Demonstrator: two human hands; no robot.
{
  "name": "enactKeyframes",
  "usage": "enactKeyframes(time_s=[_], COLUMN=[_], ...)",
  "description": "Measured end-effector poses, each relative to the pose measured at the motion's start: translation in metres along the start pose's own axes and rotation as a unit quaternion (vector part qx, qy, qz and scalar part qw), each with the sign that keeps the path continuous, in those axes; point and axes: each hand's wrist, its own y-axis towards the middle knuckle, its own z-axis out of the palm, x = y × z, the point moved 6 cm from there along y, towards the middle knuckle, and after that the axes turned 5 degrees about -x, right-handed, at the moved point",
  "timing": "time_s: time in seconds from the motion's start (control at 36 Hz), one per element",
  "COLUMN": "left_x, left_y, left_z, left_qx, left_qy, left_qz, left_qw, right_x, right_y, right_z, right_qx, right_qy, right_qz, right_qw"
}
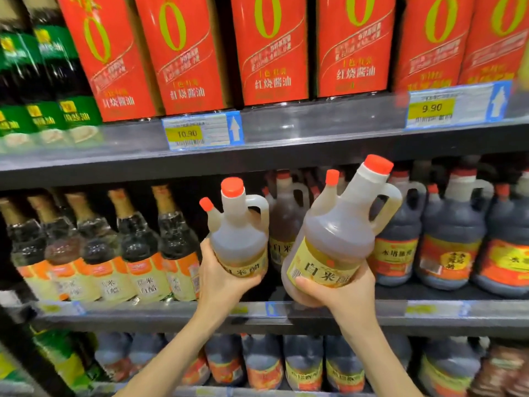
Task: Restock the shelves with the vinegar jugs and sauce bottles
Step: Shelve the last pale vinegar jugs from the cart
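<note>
Two pale vinegar jugs, red caps, yellow labels. Right jug (337, 239) label reads "白米", the third character half covered by the thumb; left jug (240, 239) label shows "米", the rest is unclear.

Upper shelf (286, 138) carries red-label bottles (272, 53) marked "0" and "红烧酱油". Price tags on its front edge read 10.90 (186, 134) and 9.90 (431, 108).

Left hand (220, 279) grips the left jug low on its body, thumb up the left side, fingers curled under the label. This jug is upright over the front edge of the middle shelf (315, 310); whether it rests on the shelf cannot be told.

Right hand (343, 293) cups the right jug's base, thumb pressed across the label's bottom edge, other fingers hidden behind. This jug tilts right, its base just above the shelf's front edge.

Another pale jug (286, 219) stands behind, between the two. Dark jugs (449, 239) with orange-red labels fill the shelf's right side, clear bottles (143, 253) with yellow labels its left.
</note>
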Motion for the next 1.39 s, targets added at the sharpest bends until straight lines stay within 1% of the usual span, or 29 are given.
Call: enactKeyframes(time_s=[0.31, 0.44, 0.69, 0.83, 0.89, 0.97, 1.11, 1.22, 1.28, 1.39], left_x=[0.037, 0.041, 0.056, 0.051, 0.045, 0.042, 0.036, 0.037, 0.04, 0.048], left_y=[0.011, 0.014, 0.017, 0.015, 0.014, 0.015, 0.014, 0.019, 0.022, 0.03], left_z=[0.018, 0.025, 0.025, 0.026, 0.024, 0.02, 0.018, 0.016, 0.019, 0.029], left_qx=[0.029, 0.055, 0.058, 0.066, 0.069, 0.068, 0.068, 0.053, 0.059, 0.07], left_qy=[0.059, 0.092, 0.109, 0.106, 0.093, 0.11, 0.126, 0.124, 0.132, 0.125], left_qz=[-0.086, -0.099, -0.152, -0.148, -0.136, -0.104, -0.083, -0.1, -0.103, -0.14], left_qw=[0.994, 0.989, 0.981, 0.981, 0.984, 0.986, 0.986, 0.986, 0.984, 0.98], right_x=[0.004, 0.003, -0.001, -0.006, -0.008, -0.011, -0.013, -0.015, -0.016, -0.017], right_y=[0.004, 0.007, 0.004, 0.001, 0.001, 0.0, -0.002, -0.004, -0.005, -0.004], right_z=[-0.002, -0.005, -0.003, 0.0, 0.002, 0.006, 0.013, 0.018, 0.019, 0.019], right_qx=[0.012, 0.011, 0.02, 0.026, 0.025, 0.023, 0.022, 0.027, 0.023, 0.019], right_qy=[0.003, 0.012, 0.002, 0.002, 0.005, 0.013, 0.024, 0.019, 0.015, 0.004], right_qz=[-0.03, -0.027, -0.01, -0.002, 0.003, 0.012, 0.026, 0.032, 0.033, 0.037], right_qw=[0.999, 0.999, 1.0, 1.0, 1.0, 1.0, 0.999, 0.999, 0.999, 0.999])
